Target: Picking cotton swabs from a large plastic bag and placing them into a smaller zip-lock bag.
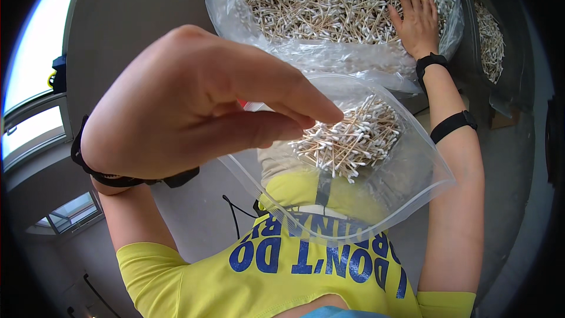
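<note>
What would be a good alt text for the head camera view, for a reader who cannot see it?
The left hand holds a clear plastic bag partly filled with cotton swabs, close to the camera. The right hand rests flat on a pile of swabs in a large clear bag further away.

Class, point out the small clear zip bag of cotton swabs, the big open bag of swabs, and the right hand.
Small clear plastic zip bag (pixel 412 171): head view, bare side wall.
Large clear plastic bag (pixel 226 6): head view, left wall.
Right hand (pixel 418 20): head view, back of hand.
</note>
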`<act>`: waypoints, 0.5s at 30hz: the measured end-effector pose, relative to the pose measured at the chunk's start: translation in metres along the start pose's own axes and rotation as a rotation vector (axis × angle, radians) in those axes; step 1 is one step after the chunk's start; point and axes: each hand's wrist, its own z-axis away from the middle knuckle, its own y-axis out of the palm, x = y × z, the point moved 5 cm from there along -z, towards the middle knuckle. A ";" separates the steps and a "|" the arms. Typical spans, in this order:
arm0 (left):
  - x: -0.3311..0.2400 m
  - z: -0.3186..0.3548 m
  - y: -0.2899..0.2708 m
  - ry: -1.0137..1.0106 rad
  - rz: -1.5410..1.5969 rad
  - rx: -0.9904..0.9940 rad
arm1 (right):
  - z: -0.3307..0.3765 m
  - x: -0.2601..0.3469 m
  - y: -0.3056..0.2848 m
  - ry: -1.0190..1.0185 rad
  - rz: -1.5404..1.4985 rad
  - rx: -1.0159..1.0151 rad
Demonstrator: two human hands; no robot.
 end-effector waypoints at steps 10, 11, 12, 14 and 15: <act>0.093 -0.004 -0.061 -0.191 -0.096 -0.253 | -0.004 0.003 -0.001 -0.005 -0.012 -0.001; 0.099 -0.008 -0.059 -0.187 -0.115 -0.263 | -0.003 0.003 -0.002 -0.005 -0.013 0.001; 0.106 -0.010 -0.057 -0.185 -0.135 -0.275 | -0.003 0.004 -0.002 -0.007 -0.013 0.001; 0.115 -0.013 -0.049 -0.191 -0.119 -0.323 | -0.004 0.006 -0.001 -0.006 0.007 0.019; 0.115 -0.018 -0.047 -0.207 -0.235 -0.321 | -0.003 0.005 -0.002 -0.012 0.015 0.016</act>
